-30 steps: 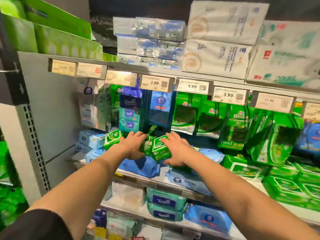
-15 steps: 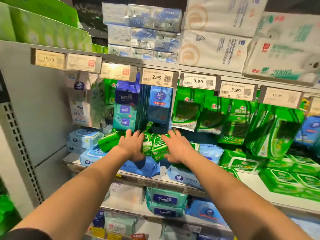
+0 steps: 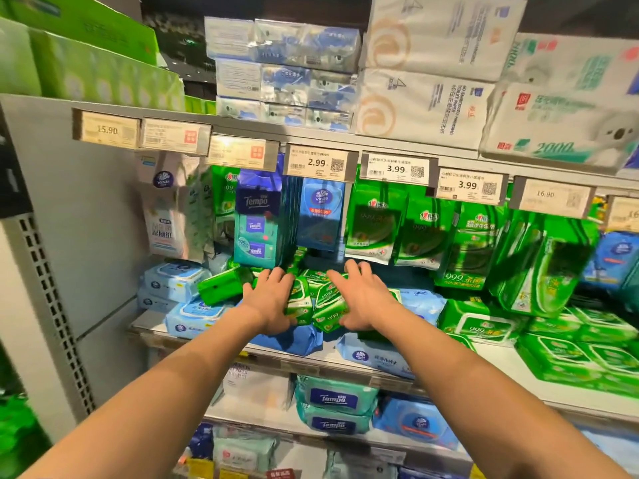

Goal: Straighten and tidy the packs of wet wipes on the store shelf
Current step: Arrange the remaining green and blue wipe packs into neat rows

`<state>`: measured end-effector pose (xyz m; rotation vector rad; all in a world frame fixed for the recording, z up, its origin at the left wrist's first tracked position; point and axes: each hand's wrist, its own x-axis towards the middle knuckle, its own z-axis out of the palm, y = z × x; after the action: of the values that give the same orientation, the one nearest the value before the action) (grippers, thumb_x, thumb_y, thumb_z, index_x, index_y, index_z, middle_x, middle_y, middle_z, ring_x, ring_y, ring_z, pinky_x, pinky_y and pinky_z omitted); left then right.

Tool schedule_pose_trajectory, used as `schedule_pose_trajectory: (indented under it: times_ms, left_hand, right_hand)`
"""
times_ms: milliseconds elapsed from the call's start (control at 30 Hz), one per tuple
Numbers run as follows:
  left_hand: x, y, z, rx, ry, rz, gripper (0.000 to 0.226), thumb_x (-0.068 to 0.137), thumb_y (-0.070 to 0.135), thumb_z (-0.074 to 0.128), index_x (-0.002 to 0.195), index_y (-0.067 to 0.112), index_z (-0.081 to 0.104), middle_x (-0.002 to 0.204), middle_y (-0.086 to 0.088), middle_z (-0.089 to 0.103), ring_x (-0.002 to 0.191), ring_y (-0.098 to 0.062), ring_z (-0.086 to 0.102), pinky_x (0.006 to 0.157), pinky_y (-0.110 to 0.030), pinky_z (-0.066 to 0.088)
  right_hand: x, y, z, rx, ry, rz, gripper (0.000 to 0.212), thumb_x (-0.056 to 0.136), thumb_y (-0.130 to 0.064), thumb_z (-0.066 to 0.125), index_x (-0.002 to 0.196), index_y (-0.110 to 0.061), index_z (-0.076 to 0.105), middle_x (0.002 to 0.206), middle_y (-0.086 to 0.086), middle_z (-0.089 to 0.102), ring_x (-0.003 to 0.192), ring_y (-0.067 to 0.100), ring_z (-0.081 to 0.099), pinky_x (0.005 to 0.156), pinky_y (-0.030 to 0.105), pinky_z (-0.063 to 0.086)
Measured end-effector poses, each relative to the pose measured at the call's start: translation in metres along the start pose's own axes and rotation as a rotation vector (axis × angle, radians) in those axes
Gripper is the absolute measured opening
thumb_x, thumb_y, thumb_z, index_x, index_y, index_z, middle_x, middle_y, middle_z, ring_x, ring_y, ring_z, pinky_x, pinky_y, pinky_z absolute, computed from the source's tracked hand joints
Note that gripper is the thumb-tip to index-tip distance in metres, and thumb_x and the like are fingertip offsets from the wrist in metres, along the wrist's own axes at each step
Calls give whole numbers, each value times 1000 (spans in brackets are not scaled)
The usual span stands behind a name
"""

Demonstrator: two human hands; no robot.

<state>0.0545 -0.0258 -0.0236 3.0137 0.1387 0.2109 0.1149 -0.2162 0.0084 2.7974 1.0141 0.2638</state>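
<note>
Head view: left hand (image 3: pixel 273 299) and right hand (image 3: pixel 363 299) press green packs (image 3: pixel 321 299) (fingers spread).

Shop: price tags (image 3: pixel 319 163) on shelving (image 3: pixel 397 141)

Both bare forearms reach forward side by side; the left hand (image 3: pixel 271 300) and right hand (image 3: pixel 363 299) lie palm-down, fingers spread.

Two bare forearms reach into view from the bottom corners, uncovered from elbow to wrist, with no sleeve, watch or bracelet on either. The left hand (image 3: pixel 273 299) and the right hand (image 3: pixel 363 299) are ungloved and carry no rings on the fingers that show. The fingernails are short and plain, though motion blur softens finer detail.
</note>
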Motion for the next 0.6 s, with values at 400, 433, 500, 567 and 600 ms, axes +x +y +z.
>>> schedule_pose_trajectory:
  times_ms: [400, 433, 500, 567, 600]
  left_hand:
    - [2, 26, -18, -20, 20, 91, 85, 71, 47, 78, 137, 18, 34, 132, -5, 35, 125, -28, 37, 99, -60, 37]
    - [1, 30, -19, -20, 24, 95, 85, 71, 47, 78, 138, 18, 34, 132, -4, 36, 125, -28, 37, 99, -59, 37]
    - [-2, 38, -21, -10, 37, 90, 87, 69, 47, 79, 138, 19, 34, 133, -3, 35, 125, -27, 37, 99, -58, 37]
    - [-5, 49, -23, 5, 51, 69, 88, 68, 48, 79, 139, 20, 34, 132, -3, 35, 125, -26, 37, 100, -57, 37]
    - [-8, 56, -24, 8, 56, 54, 89, 68, 48, 79, 139, 20, 33, 132, -2, 35, 125, -26, 37, 99, -57, 37]
  right_hand:
    - [-51, 45, 8, 196, 217, -94, 86, 78, -42, 77, 146, -23, 28, 150, 7, 17, 140, 28, 15, 101, 48, 46]
    - [-55, 50, 10, 235, 229, -98, 85, 77, -43, 76, 146, -24, 29, 150, 5, 17, 140, 26, 15, 100, 48, 46]
    - [-63, 60, 15, 323, 246, -101, 85, 77, -44, 76, 146, -24, 31, 148, 3, 18, 139, 24, 18, 102, 47, 44]
    - [-72, 72, 21, 401, 274, -106, 84, 77, -45, 77, 146, -25, 32, 146, 1, 21, 137, 22, 21, 106, 46, 40]
    - [-78, 80, 24, 434, 291, -110, 84, 77, -45, 77, 146, -26, 33, 145, 0, 21, 135, 21, 23, 107, 46, 38]
